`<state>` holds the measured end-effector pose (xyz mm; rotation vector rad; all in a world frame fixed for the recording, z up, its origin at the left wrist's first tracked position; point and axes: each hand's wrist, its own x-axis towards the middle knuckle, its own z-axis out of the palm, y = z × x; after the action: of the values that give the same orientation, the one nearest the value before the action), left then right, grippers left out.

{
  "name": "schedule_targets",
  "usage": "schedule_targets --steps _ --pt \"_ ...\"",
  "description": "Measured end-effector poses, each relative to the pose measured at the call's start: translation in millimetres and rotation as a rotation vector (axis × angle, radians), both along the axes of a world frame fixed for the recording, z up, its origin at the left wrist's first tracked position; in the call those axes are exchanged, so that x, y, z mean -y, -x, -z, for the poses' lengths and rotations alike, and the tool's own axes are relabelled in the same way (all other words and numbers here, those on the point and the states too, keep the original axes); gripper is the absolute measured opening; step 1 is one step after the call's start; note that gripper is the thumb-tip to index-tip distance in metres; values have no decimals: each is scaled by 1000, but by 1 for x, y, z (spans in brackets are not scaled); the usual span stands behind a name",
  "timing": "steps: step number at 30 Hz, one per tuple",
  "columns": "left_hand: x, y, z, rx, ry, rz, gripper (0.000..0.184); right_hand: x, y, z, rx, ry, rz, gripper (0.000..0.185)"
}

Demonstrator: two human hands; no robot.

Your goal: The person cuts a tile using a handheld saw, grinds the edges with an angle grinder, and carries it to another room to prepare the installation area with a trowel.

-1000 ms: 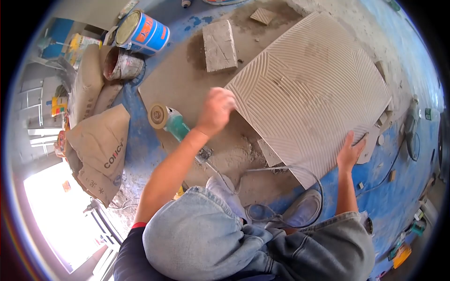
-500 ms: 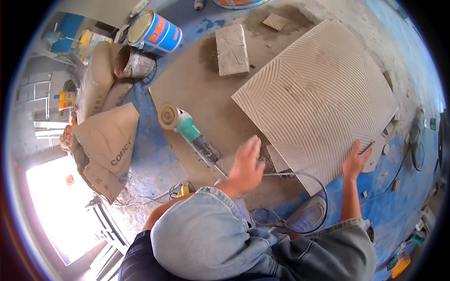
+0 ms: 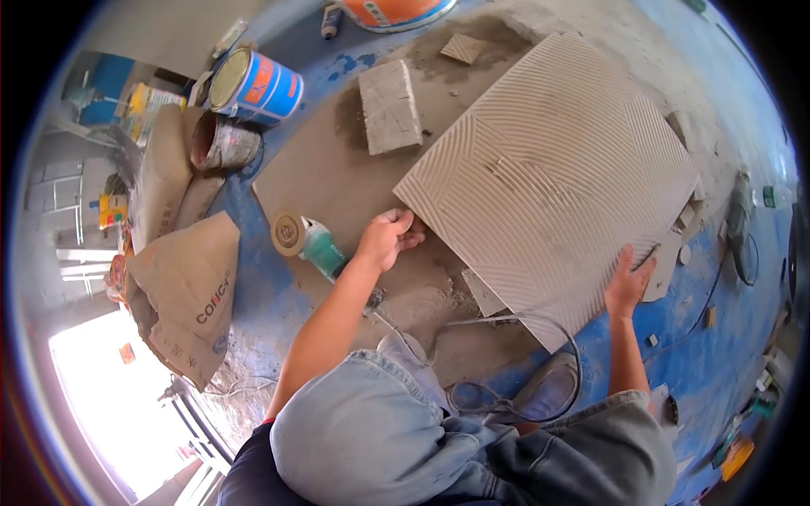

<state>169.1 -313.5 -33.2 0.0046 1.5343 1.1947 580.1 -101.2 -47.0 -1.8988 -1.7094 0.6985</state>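
Note:
A large square tile (image 3: 548, 185), its upper face covered with combed ridges of mortar, lies in front of me with one corner pointing left. My left hand (image 3: 388, 239) is at the tile's left edge near that corner, fingers curled and closed against the edge. My right hand (image 3: 626, 287) grips the lower right edge, thumb on the ridged face and the other fingers partly hidden over the side. Partly behind my left forearm lies a green angle grinder (image 3: 319, 249) with a round disc.
A grey block (image 3: 390, 107) and a small tile piece (image 3: 462, 48) lie beyond. At left are a paint can (image 3: 268, 88), a dirty bucket (image 3: 226, 142) and a paper cement bag (image 3: 190, 287). A cable (image 3: 567, 329) loops by my shoes. A second power tool (image 3: 742, 223) lies at right.
My left hand has moved forward and left, from above the floor to the tile's left edge, and its fingers have closed. My right hand stays on the lower right edge. The view has shifted slightly.

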Motion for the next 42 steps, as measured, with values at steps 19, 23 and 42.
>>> schedule_targets --steps 19,23,42 --pt "-57 -197 -94 -324 -1126 1241 58 -17 -31 -19 -450 153 88 65" --pt "-77 -120 -109 -809 -284 511 23 -52 -56 -27 -761 352 230 42" --pt "-122 -21 -125 66 257 -737 72 -138 10 -107 -1182 435 646 85"
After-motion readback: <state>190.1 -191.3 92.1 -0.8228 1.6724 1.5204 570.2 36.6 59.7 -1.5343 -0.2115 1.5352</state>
